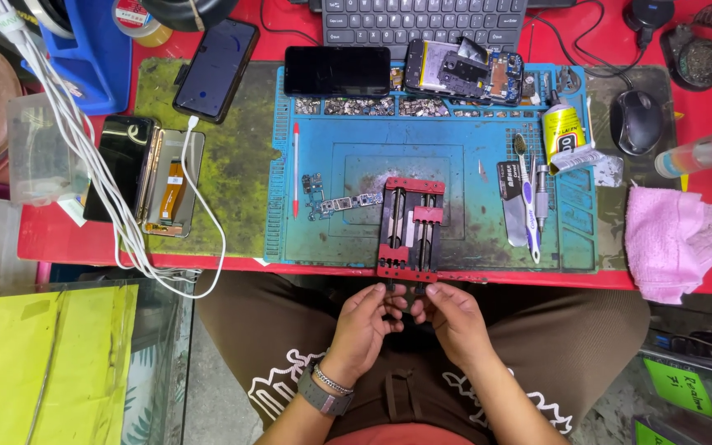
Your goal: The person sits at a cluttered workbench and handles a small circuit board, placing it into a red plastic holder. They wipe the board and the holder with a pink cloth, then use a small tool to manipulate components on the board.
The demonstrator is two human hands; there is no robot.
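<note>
Red clamp fixture (409, 231) blocks the mat's (455, 156) front (centre behind lies open).

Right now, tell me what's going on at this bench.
A person sits at a red workbench with both hands below its front edge, over the lap. The left hand and right hand meet at the fingertips around something small and dark; what it is can't be made out. Just above them, a red board-holding clamp sits on the blue work mat, hanging over the bench edge. Small circuit boards lie left of it, an opened phone at the back.
</note>
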